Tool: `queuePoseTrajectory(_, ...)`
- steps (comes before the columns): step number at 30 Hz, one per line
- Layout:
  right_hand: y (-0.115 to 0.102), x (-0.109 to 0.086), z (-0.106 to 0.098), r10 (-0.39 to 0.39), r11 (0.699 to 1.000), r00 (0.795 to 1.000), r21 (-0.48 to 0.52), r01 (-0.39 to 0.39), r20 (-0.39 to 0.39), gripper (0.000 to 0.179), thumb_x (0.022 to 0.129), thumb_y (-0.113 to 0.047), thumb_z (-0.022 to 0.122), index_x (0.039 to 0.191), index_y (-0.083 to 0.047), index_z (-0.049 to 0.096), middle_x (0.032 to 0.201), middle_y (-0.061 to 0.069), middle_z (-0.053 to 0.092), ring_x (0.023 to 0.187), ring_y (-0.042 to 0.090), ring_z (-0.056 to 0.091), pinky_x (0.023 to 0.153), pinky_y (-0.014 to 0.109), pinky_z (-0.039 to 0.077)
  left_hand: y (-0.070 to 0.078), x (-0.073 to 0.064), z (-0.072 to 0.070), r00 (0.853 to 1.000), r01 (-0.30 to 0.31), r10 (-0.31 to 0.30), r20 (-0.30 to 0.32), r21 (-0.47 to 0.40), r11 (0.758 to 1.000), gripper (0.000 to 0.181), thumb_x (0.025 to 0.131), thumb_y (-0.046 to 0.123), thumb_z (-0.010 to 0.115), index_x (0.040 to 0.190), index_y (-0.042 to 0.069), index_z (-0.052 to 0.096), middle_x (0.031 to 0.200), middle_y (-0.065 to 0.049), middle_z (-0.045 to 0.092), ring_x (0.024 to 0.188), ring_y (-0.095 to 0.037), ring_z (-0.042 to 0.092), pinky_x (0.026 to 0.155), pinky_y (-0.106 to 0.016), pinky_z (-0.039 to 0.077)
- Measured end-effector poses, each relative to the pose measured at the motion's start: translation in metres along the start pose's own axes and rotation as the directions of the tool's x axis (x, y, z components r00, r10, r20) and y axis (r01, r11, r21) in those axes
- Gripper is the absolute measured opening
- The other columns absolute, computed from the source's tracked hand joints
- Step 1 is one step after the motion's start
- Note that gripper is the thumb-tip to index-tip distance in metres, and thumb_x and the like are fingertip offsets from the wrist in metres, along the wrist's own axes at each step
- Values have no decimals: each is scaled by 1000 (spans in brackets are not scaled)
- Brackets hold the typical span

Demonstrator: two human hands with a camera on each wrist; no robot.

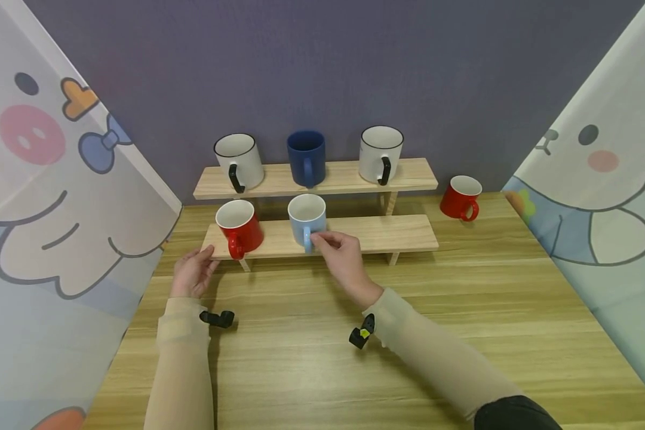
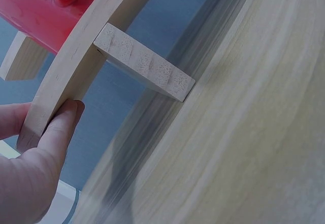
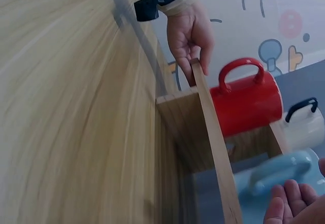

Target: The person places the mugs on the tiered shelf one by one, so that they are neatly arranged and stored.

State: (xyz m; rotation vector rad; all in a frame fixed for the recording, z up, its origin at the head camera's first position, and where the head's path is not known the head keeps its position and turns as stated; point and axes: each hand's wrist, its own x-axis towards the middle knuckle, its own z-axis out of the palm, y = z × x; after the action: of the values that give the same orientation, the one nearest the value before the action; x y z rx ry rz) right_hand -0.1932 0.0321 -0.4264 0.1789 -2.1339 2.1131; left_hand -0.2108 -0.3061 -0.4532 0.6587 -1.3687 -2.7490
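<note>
A light blue mug (image 1: 298, 230) stands on the lower board (image 1: 387, 234) of a two-tier wooden shelf, its handle towards me. My right hand (image 1: 345, 263) pinches that handle between thumb and fingers; in the right wrist view the handle is blurred beside the fingertips (image 3: 290, 188). At the board's left end, my left hand (image 1: 191, 272) grips the wood, thumb on one face and fingers on the other, as the left wrist view confirms with the board edge (image 2: 66, 82) between them. Just right of that hand sits a red mug (image 1: 251, 234), handle forward.
The upper board (image 1: 338, 172) bears a white mug with black handle (image 1: 249, 170), a dark blue mug (image 1: 297, 164) and another white mug (image 1: 369, 164). A second red mug (image 1: 452, 202) stands on the wood-grain table (image 1: 279, 346), right of the shelf. Cartoon-printed panels flank both sides.
</note>
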Motion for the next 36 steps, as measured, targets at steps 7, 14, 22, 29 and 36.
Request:
queuePoseTrajectory(7,-6,1,-29,-16,1000,1000,-12,16,0,28,99,-18,73,113,5,73,109,17,72,96,24,68,86,38,60,0,-1,0,1000,4,-4,1,-12,1000,42,102,-1,60,138,-6,39,102,-12,69,99,-18,70,99,-26,50)
queuePoseTrajectory(14,-11,1,-63,-37,999,999,-29,36,-20,26,97,-14,74,115,6,72,111,15,72,96,19,69,81,24,59,2,-1,0,1000,1,-1,-2,-18,1000,39,102,-1,61,134,-5,40,101,-11,70,97,-16,70,97,-26,51)
queuePoseTrajectory(22,-13,3,-117,-123,991,986,-57,118,-109,27,96,-14,76,113,7,73,108,19,72,92,17,70,78,21,59,0,0,0,1000,6,-6,6,0,1000,27,102,-1,61,125,-5,48,99,-13,71,93,-18,71,95,-26,51)
queuePoseTrajectory(29,-18,7,-172,-95,992,973,-104,75,-211,36,96,-20,76,118,8,70,103,6,74,92,14,66,77,20,55,0,-1,1,1000,5,-5,1,-1,1000,32,103,0,60,130,-5,44,99,-12,71,93,-17,71,95,-25,51)
queuePoseTrajectory(36,-20,20,-224,-71,995,939,-87,44,-336,34,93,-19,80,117,4,72,95,-3,74,89,12,64,73,16,53,0,-2,2,1000,3,-3,6,-1,1000,33,103,0,60,132,-5,44,101,-13,71,97,-18,71,97,-26,50)
